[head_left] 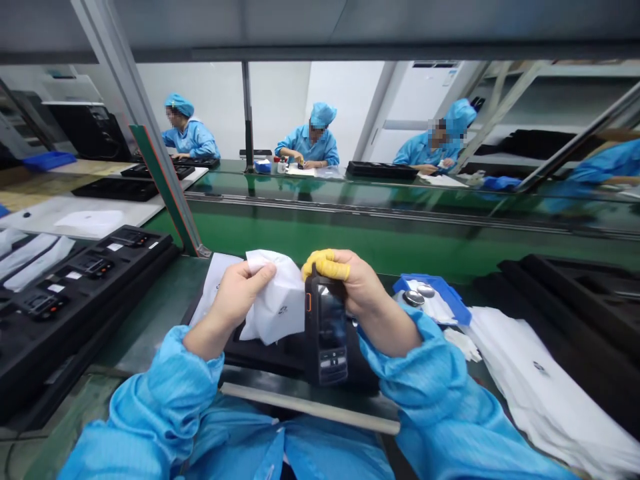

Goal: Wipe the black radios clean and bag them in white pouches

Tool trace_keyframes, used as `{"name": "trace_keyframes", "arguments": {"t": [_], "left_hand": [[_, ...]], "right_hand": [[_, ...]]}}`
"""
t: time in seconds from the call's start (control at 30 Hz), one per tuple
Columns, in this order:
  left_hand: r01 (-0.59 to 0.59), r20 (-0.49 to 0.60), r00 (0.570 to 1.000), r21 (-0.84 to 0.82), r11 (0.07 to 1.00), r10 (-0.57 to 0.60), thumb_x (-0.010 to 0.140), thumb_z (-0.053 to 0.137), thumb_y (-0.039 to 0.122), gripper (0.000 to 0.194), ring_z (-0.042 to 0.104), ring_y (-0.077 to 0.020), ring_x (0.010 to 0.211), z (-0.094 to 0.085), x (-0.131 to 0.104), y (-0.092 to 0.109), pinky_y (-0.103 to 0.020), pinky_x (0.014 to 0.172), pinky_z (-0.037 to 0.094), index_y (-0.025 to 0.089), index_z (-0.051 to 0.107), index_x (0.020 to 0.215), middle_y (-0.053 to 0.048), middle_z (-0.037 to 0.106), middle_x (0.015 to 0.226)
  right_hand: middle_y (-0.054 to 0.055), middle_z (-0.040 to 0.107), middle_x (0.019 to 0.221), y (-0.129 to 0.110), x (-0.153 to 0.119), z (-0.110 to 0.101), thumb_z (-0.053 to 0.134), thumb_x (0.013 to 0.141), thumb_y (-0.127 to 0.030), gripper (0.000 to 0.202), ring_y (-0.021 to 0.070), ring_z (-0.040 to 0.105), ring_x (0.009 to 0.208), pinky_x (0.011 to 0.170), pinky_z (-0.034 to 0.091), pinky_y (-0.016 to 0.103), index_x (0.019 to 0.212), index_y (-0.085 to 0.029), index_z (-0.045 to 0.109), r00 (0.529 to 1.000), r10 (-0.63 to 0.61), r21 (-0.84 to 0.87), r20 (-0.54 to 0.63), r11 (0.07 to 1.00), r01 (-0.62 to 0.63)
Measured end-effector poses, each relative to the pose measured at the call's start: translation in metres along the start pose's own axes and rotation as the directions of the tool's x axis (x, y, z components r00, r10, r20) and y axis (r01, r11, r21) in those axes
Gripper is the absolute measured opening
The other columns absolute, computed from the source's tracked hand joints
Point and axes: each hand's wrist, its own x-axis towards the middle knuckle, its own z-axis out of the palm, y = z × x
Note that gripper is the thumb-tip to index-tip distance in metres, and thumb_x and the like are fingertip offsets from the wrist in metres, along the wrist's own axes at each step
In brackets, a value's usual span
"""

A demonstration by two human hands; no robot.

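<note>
"Checking grips: what do we hold?"
"Our left hand (239, 293) pinches the white pouch (277, 308) between thumb and fingers; our right hand (345, 275), fingers curled, grips the handset (330, 327) just right of it."
"Step?"
"Pairing them, we judge; next likely calls for alignment."

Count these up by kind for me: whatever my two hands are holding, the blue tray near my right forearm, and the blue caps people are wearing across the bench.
White pouch, in the left hand: 1
Black handheld device, in the right hand: 1
Blue tray: 1
Blue caps: 3
Total: 6
</note>
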Motion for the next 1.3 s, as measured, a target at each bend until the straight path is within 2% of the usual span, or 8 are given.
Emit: {"name": "trace_keyframes", "arguments": {"t": [0.13,0.27,0.57,0.73,0.9,1.03,1.13,1.3], "left_hand": [[0.018,-0.071,0.997,-0.164,0.986,-0.03,0.047,0.083,0.06,0.055,0.065,-0.0188,0.067,0.009,0.0,-0.01,-0.029,0.064,0.05,0.014,0.072,0.074,-0.004,0.07,0.066],[0.054,-0.093,0.993,-0.208,0.977,-0.075,0.04,0.09,0.047,0.049,0.064,-0.016,0.066,0.014,-0.001,-0.011,-0.027,0.065,0.05,0.014,0.071,0.072,-0.002,0.071,0.07],[0.078,0.035,0.996,0.048,0.996,-0.08,0.047,0.084,0.055,0.044,0.055,-0.0134,0.052,0.004,-0.003,-0.006,-0.026,0.052,0.044,0.016,0.067,0.057,-0.001,0.063,0.054],[0.083,0.064,0.994,0.133,0.988,-0.092,0.04,0.088,0.038,0.034,0.055,-0.0141,0.053,0.006,-0.005,-0.004,-0.026,0.054,0.043,0.017,0.066,0.055,0.0,0.062,0.054],[0.061,0.169,0.981,0.194,0.979,-0.095,0.054,0.082,0.046,0.035,0.052,-0.0131,0.052,0.008,-0.009,0.0,-0.025,0.051,0.041,0.017,0.063,0.051,0.001,0.058,0.052],[0.107,0.091,0.988,0.147,0.983,-0.121,0.039,0.088,0.031,0.032,0.057,-0.0149,0.054,0.008,-0.008,0.0,-0.027,0.054,0.045,0.017,0.069,0.06,0.0,0.066,0.059],[0.128,0.018,0.991,0.139,0.982,-0.131,0.035,0.088,0.025,0.032,0.059,-0.0155,0.054,0.009,-0.008,-0.003,-0.027,0.054,0.046,0.017,0.07,0.06,0.0,0.068,0.059],[0.11,0.063,0.99,0.183,0.977,-0.123,0.04,0.087,0.026,0.027,0.06,-0.0172,0.055,0.015,-0.01,-0.007,-0.028,0.054,0.047,0.018,0.069,0.058,0.0,0.067,0.056]], "right_hand": [[-0.002,0.064,0.059,0.01,-0.005,0.002,0.088,0.041,-0.045,0.035,0.0092,0.054,0.056,0.057,0.043,0.024,0.054,-0.019,0.069,0.995,-0.038,-0.028,-0.091,0.999,0.035],[-0.002,0.064,0.06,0.017,-0.01,-0.001,0.086,0.044,-0.052,0.037,0.0098,0.054,0.06,0.06,0.044,0.025,0.054,-0.021,0.068,0.99,-0.116,-0.155,-0.078,0.982,0.103],[0.0,0.067,0.068,-0.024,-0.03,-0.02,0.086,0.049,-0.053,0.035,0.0169,0.064,0.068,0.062,0.054,0.032,0.061,-0.025,0.07,0.913,-0.319,-0.262,-0.256,0.932,0.252],[-0.001,0.067,0.069,-0.039,-0.025,-0.022,0.083,0.056,-0.05,0.031,0.0164,0.065,0.067,0.064,0.056,0.034,0.064,-0.024,0.068,0.837,-0.441,-0.284,-0.324,0.889,0.358],[-0.001,0.064,0.063,-0.018,-0.011,-0.019,0.082,0.054,-0.047,0.033,0.0146,0.062,0.06,0.06,0.054,0.031,0.063,-0.019,0.067,0.96,-0.194,-0.146,-0.202,0.975,0.167],[0.0,0.065,0.063,-0.005,-0.012,-0.016,0.084,0.047,-0.05,0.038,0.0152,0.062,0.063,0.062,0.053,0.031,0.061,-0.019,0.066,0.98,-0.111,-0.082,-0.162,0.992,0.099],[-0.003,0.066,0.069,-0.019,-0.018,-0.014,0.082,0.059,-0.04,0.024,0.0144,0.065,0.071,0.072,0.054,0.031,0.065,-0.021,0.067,0.879,-0.363,-0.157,-0.308,0.931,0.33],[-0.005,0.066,0.067,-0.048,-0.012,-0.002,0.067,0.073,-0.018,0.011,0.0079,0.062,0.066,0.069,0.053,0.023,0.063,-0.022,0.068,0.562,-0.679,-0.208,-0.472,0.705,0.677]]}}
